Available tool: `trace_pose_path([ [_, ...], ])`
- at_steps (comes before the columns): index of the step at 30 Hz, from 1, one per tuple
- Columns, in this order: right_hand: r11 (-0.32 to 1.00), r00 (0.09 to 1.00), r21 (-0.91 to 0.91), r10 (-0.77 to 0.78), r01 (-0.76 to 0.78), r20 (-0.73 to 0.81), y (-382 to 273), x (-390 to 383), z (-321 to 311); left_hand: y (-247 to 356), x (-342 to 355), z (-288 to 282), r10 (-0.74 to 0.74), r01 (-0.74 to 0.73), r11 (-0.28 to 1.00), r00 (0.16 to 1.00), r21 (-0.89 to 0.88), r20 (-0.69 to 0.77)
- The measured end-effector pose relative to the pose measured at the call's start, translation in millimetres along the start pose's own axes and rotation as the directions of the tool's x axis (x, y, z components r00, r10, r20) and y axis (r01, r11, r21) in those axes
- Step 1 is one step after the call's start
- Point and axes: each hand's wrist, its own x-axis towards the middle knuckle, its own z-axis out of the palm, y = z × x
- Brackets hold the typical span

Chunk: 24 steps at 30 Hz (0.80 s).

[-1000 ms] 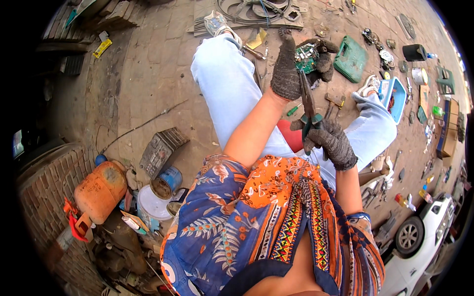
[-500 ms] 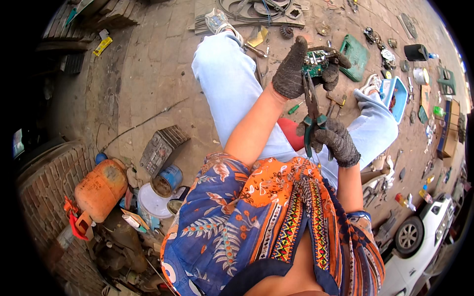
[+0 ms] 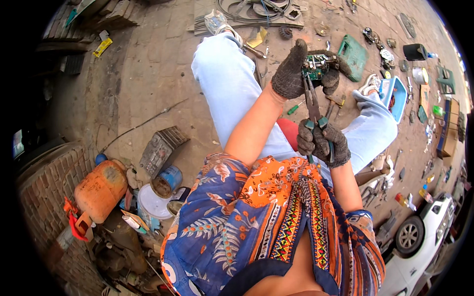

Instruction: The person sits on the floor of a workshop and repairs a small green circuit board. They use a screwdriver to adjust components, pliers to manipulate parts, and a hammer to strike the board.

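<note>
From the person's head, the wide fisheye view looks down, close over the patterned shirt (image 3: 224, 212), toward paved ground (image 3: 153, 64).

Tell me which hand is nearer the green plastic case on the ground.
Left. The left hand, holding the circuit board, appears just left of the green plastic case; the right hand, gripping the pliers, is farther, toward the person's body.

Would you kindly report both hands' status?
Left dark-gloved hand holding green circuit board. Right dark-gloved hand gripping green-handled metal pliers, tips at board. Left glove partly hiding board.
</note>
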Motion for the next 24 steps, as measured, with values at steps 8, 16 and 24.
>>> trace_pose_path([
  [8,0.878,0.975,-0.471,-0.026,-0.083,-0.221,-25,-23,4,9,-15,23,-0.028,0.123,0.922,0.966,0.366,-0.256],
  [16,0.219,0.930,-0.925,-0.132,-0.310,-0.343,-66,-44,37,17,-23,12,-0.064,0.044,0.061,0.997,0.997,-0.041],
  [24,-0.788,0.967,-0.569,-0.246,-0.236,-0.060,-80,-40,57,5,-11,6,-0.123,0.326,0.283,0.945,0.902,-0.303],
])
